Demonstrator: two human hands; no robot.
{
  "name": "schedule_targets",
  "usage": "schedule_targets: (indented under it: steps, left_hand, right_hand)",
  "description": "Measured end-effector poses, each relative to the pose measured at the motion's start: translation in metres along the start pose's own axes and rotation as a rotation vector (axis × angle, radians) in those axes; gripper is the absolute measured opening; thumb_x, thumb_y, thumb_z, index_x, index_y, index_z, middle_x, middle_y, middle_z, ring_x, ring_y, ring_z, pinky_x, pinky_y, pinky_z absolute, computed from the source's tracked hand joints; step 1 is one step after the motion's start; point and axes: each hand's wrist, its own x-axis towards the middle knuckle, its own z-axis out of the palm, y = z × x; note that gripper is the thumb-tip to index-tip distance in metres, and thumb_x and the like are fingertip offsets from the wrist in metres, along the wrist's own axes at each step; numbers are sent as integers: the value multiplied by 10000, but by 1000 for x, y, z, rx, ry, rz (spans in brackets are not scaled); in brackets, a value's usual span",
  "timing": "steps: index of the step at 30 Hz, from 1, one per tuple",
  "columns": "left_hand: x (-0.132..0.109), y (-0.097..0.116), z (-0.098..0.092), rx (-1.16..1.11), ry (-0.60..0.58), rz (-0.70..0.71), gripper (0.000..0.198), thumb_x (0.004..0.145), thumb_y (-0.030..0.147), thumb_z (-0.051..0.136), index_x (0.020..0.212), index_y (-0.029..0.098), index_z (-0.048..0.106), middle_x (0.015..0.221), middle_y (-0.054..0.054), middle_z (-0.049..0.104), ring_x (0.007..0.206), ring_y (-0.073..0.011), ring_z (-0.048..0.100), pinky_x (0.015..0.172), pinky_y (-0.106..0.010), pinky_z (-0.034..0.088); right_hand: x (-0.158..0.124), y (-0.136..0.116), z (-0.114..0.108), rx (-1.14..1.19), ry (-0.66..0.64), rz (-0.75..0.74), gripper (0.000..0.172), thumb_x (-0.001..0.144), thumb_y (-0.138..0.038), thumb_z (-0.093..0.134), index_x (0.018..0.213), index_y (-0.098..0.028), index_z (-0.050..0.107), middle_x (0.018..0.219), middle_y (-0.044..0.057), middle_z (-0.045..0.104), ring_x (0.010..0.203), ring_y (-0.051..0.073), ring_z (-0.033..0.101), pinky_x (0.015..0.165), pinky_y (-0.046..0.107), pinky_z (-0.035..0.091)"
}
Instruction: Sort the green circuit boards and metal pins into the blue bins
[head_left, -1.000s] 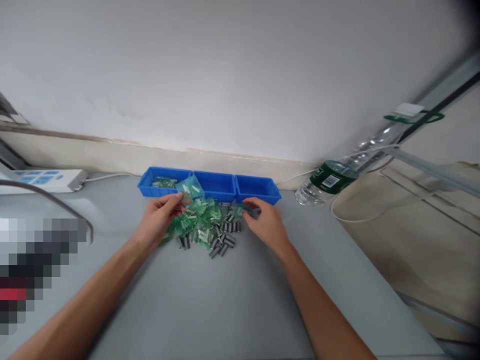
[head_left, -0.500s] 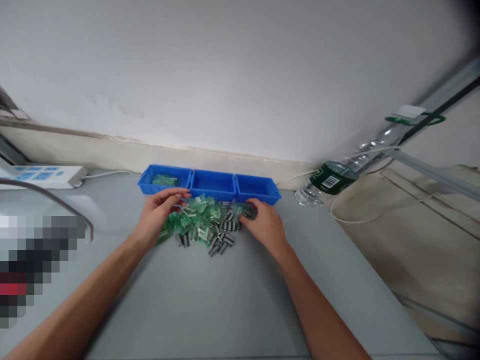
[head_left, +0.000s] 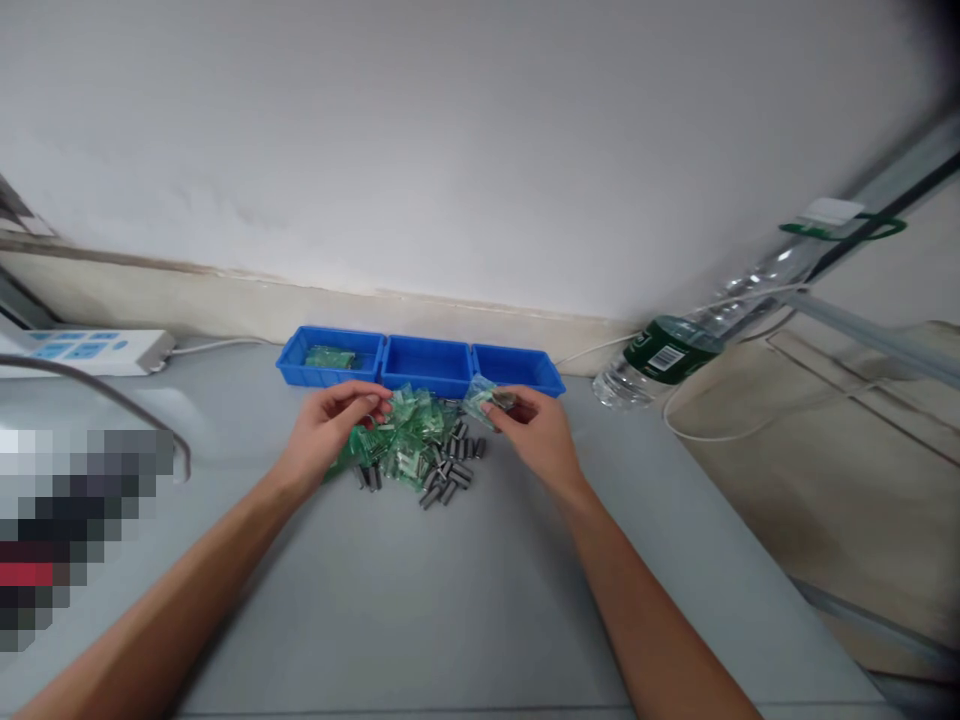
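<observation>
On the grey tabletop lies a pile of small green circuit boards in clear wrapping [head_left: 412, 425]. Several short dark metallic cylinders [head_left: 454, 475] lie along its right and front sides. My left hand [head_left: 334, 430] is at the pile's left edge, thumb and fingers drawn together; whatever is between the fingertips, if anything, cannot be made out. My right hand [head_left: 536, 430] pinches a small clear plastic bag [head_left: 480, 400], raised just above the pile's right side and in front of the right blue tray [head_left: 551, 385]. The bag's contents are unclear.
Behind the pile, the left blue tray [head_left: 289, 372] holds some green boards, beside the middle blue tray [head_left: 427, 385]. A large water bottle [head_left: 675, 350] leans at the right, near a white cable and metal frame. A power strip [head_left: 142, 350] lies far left.
My right hand has lifted the clear bag from the pile's right side, turning it up toward the trays. My left hand has shifted slightly right, its fingers closing together.
</observation>
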Motion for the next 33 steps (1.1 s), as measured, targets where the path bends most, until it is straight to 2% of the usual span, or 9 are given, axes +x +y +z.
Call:
schedule_targets:
  steps: [5,8,11,15,20,24,28,31,33]
  left_hand:
    - [-6,5,7,94,-79,35,427,809,566,790,987,179,783,846,-68,757,791,-206,687,731,-306,560]
    - [-11,5,10,172,-153,64,419,850,553,765,1038,178,762,878,-70,754,811,-203,684,730,-302,552]
    - [-14,3,10,301,-223,128,336,904,508,719,905,173,733,815,-49,699,746,-168,616,651,-279,490]
    - [-16,6,8,414,-318,168,373,968,465,635,748,166,672,710,-16,590,671,-133,509,585,-266,399]
    - [-17,16,8,305,-383,92,375,945,469,652,731,164,689,704,-28,630,666,-138,540,602,-263,429]
    - [-12,15,7,161,-312,37,368,885,507,717,739,170,741,712,-53,682,692,-167,599,648,-282,486]
    - [-1,2,2,64,-81,19,353,861,510,750,768,171,780,744,-54,703,687,-152,580,647,-270,472]
    - [7,-7,-5,8,85,-2,349,838,520,778,883,174,796,939,-74,756,735,-146,600,672,-268,483]
    - [11,-9,-10,13,122,-22,398,825,522,788,1042,188,793,1086,-87,759,762,-142,613,700,-275,500]
  right_hand:
    - [-10,-17,15,246,-105,31,416,674,-485,897,927,-190,747,726,25,709,546,147,584,527,289,492]
    - [-17,-24,24,351,-229,50,380,706,-479,880,936,-203,754,790,36,751,612,174,682,629,324,582]
    - [-22,-28,29,393,-321,71,372,716,-457,877,974,-216,761,799,34,769,669,195,731,700,350,615]
    - [-24,-28,31,401,-335,80,347,717,-443,883,937,-213,743,705,11,741,619,183,716,663,334,613]
    - [-24,-27,32,424,-314,63,406,741,-465,871,1012,-222,693,659,-21,708,590,163,693,625,300,592]
    - [-25,-27,32,394,-277,63,443,783,-487,834,1106,-232,668,703,-13,719,606,161,692,631,297,585]
    - [-22,-21,30,243,-195,-6,320,844,-439,769,1067,-223,689,754,16,735,643,172,696,655,310,574]
    - [-21,-15,28,95,-142,-100,216,873,-375,718,1027,-224,705,751,17,732,644,177,687,643,310,548]
    - [-21,-13,28,19,-135,-161,183,887,-350,691,1022,-229,711,769,19,737,654,175,680,639,305,537]
